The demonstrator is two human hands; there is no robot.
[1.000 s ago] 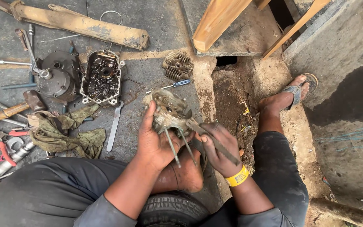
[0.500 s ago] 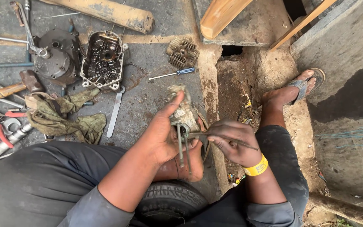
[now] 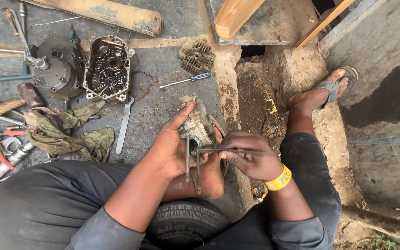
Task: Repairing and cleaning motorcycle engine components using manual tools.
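My left hand (image 3: 172,146) grips a dirty finned metal engine part (image 3: 198,122) with two long studs (image 3: 191,163) sticking down toward me, resting against my left foot. My right hand (image 3: 251,155), with a yellow wristband, is closed on a thin metal rod (image 3: 218,150) held across the studs at the part's base. Both hands sit close together above a small black tyre (image 3: 186,224) between my legs.
On the concrete lie an open engine case (image 3: 109,68), a round engine cover (image 3: 56,65), a finned cylinder head (image 3: 196,55), a blue-handled screwdriver (image 3: 186,80), a flat wrench (image 3: 124,125), a greasy rag (image 3: 65,134) and several hand tools (image 3: 1,148). A dirt gutter (image 3: 260,92) runs right.
The view has drawn closer and shifted. My left hand has turned the finned part so its studs point toward me, and my right hand's rod now lies level across them.
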